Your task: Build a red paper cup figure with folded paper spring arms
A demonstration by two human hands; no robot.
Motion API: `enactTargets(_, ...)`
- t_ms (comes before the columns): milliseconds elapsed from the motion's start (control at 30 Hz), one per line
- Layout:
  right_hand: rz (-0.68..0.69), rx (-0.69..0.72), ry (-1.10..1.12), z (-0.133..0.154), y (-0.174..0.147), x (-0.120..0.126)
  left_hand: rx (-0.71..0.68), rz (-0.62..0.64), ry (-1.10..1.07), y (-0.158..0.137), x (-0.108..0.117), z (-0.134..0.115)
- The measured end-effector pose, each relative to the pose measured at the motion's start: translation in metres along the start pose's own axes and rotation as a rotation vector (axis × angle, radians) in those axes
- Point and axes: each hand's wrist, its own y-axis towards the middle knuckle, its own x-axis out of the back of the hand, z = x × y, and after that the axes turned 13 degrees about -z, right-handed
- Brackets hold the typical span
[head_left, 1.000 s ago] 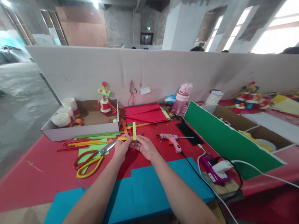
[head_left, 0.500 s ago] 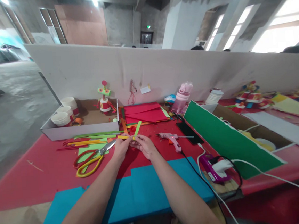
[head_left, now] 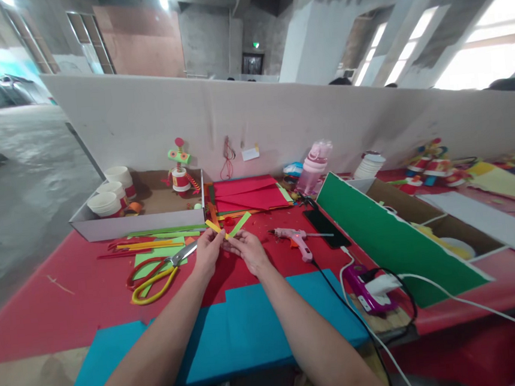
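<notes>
Two paper strips in hand, above the middle of the red counter (head_left: 89, 280), forming an open V. Yellow strip (head_left: 213, 226): long axis slants away and leftward, free end toward the counter's far left corner. Green strip (head_left: 241, 223): slants away and rightward, free end toward the far edge. Lower ends meet at the fingertips (exact join hidden by the fingers).

Left hand (head_left: 209, 249): grip pinched on the yellow strip near its lower end; free length stands out beyond the thumb. Right hand (head_left: 247, 249): grip closed on the green strip's lower end, free length beyond the fingertips. Hands close together, a red round piece (head_left: 228, 222) just past them.

Containers: shallow box (head_left: 138, 226) at the far left corner, with white-rimmed paper cups (head_left: 105, 204) at its left end, an orange roll (head_left: 134, 208) beside them, and a cup-bodied figure (head_left: 181, 180) upright at the right end. Toward the right, a green-sided box (head_left: 392, 244) with dividers; yellow material and part of a white bowl (head_left: 458, 249) inside. Scissors (head_left: 174, 261) left of the hands, pink glue gun (head_left: 294, 236) right, blue sheets (head_left: 260, 325) along the near edge.
</notes>
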Motion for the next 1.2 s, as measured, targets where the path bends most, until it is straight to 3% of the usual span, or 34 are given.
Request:
enactTargets(167, -0.038, 0.035, 0.064, -0.0084, 0.0020, -0.0022, 0.045, 0.086, 0.003, -0.0007, -0.0005, 0.0010)
enactTargets(433, -0.085, 0.047, 0.002, -0.0099, 0.0021, -0.0021, 0.030, 0.068, 0.041, -0.0001, 0.0016, 0.0022)
enactTargets(867, -0.155, 0.049, 0.120, -0.0052, 0.0027, -0.0026, 0.031, 0.086, 0.029, 0.0007, -0.0006, 0.0021)
enactTargets(1200, -0.094, 0.044, 0.056, -0.0028, 0.0003, -0.0036, 0.042, 0.059, -0.031, 0.0020, 0.0003, 0.0023)
